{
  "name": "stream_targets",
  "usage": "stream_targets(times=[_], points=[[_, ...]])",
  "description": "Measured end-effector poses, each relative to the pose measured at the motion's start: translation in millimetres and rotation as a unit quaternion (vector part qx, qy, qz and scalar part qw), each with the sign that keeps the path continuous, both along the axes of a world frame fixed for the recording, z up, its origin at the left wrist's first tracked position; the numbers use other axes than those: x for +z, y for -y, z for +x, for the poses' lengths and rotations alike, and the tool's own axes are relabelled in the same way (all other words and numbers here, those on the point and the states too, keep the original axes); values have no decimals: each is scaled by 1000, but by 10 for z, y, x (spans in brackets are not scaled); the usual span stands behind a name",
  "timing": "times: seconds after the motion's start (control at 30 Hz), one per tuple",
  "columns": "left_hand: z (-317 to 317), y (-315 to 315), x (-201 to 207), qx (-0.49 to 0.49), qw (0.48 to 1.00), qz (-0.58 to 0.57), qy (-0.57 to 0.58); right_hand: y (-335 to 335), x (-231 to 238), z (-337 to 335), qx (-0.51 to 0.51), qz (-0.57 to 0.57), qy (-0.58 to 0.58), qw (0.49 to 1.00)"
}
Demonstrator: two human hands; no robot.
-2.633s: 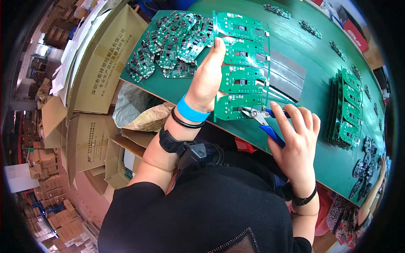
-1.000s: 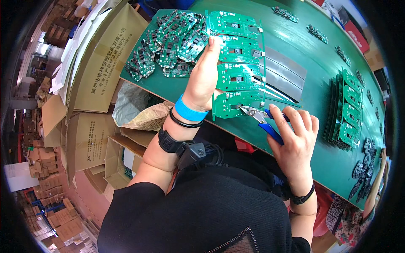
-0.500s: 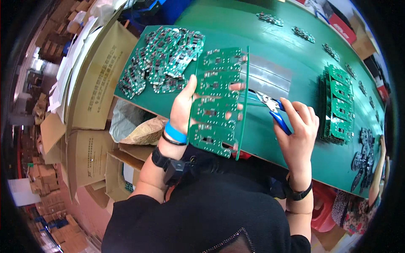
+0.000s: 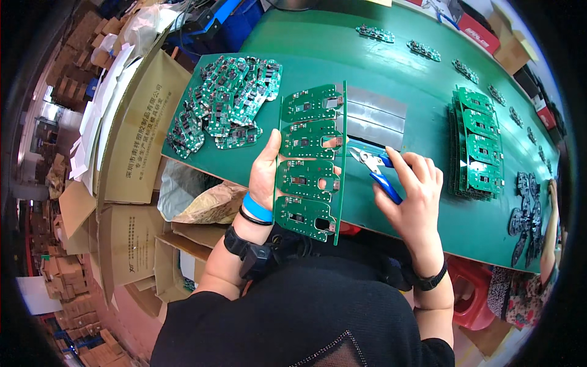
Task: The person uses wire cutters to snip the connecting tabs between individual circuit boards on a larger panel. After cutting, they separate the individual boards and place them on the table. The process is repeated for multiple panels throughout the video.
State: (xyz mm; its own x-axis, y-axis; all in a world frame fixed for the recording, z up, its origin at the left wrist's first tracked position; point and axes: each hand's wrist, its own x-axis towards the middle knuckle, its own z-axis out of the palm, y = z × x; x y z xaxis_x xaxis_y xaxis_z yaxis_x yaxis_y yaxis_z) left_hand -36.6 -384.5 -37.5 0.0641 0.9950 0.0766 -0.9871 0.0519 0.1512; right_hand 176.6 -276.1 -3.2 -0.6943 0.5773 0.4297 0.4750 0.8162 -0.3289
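Observation:
My left hand [image 4: 265, 173] is closed around a green circuit board panel [image 4: 298, 164], thumb on its left edge and fingertips showing through its cutouts. The panel holds several joined boards in a column, with narrow rails along both long sides. My right hand [image 4: 414, 194] grips flush cutters [image 4: 380, 172] by their blue handles. The cutters' metal jaws point left, close beside the panel's right rail. Whether the jaws touch the rail I cannot tell. Behind the panel, a flat grey sheet [image 4: 379, 116] lies on the green table [image 4: 318, 46].
Loose cut boards [image 4: 235, 98] are heaped at the table's left. A stack of whole panels [image 4: 477, 144] stands to the right, with black parts [image 4: 526, 214] beyond. Small board piles [image 4: 424, 51] line the far side. Cardboard boxes [image 4: 147, 128] stand left. Another person's arm [image 4: 548, 232] shows at far right.
The view has shifted a little. My right hand has brought the cutters slightly left, nearer the panel's right rail. My left hand still holds the panel, now turned a little.

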Motion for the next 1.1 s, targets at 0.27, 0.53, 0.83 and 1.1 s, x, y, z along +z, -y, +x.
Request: stream_targets(times=[0.27, 0.53, 0.83, 1.1], points=[[46, 7, 100, -30, 998, -42, -33, -115, -164, 414, 14, -36, 102, 994], [257, -113, 161, -112, 992, -64, 10, -85, -38, 62, 86, -184, -129, 971], [-4, -128, 444, -85, 985, -77, -131, -284, 125, -132, 83, -233, -136, 959], [-597, -997, 1236, 197, 382, 181, -885, -388, -126, -406, 172, -193, -41, 965]])
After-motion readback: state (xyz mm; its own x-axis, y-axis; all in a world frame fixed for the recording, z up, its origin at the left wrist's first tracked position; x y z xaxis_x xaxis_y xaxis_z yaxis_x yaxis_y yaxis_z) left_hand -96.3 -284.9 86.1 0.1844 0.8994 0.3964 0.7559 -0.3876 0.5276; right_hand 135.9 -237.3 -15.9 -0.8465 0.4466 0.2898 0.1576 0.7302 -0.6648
